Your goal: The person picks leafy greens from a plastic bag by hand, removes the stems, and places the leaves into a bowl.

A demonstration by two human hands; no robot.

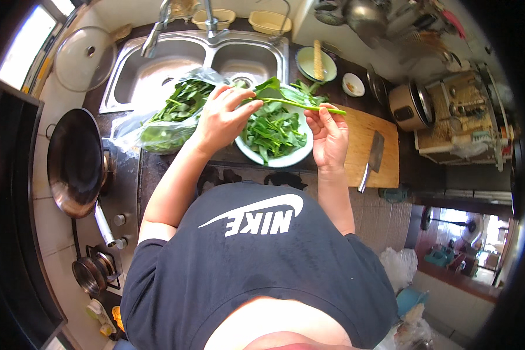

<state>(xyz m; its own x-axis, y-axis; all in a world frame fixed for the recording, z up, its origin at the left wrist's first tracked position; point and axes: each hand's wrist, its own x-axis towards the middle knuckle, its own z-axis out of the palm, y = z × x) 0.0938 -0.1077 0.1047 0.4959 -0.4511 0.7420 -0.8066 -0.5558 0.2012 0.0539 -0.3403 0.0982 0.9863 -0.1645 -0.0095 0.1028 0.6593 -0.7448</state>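
A long green leafy-vegetable stem [291, 103] stretches between my two hands above a pale round basin [269, 162]. My left hand [229, 111] pinches its leafy end, while the fingertips of my right hand [329, 131] grip the other end. Cut or torn greens [273, 133] fill much of the basin. Left of the basin lies an open clear plastic bag [129, 129] with more leafy greens [181, 103] in it, partly hidden by my left hand. A few leaves [310, 89] rest at the basin's far right side.
Behind is a double steel sink [284, 57]. On the right, a cleaver [376, 153] lies on a wooden cutting board [354, 148]. Farther back stand a green-white bowl [306, 59], a small bowl [353, 84] and a rice cooker [409, 107]. A wok [74, 162] sits on the stove at left.
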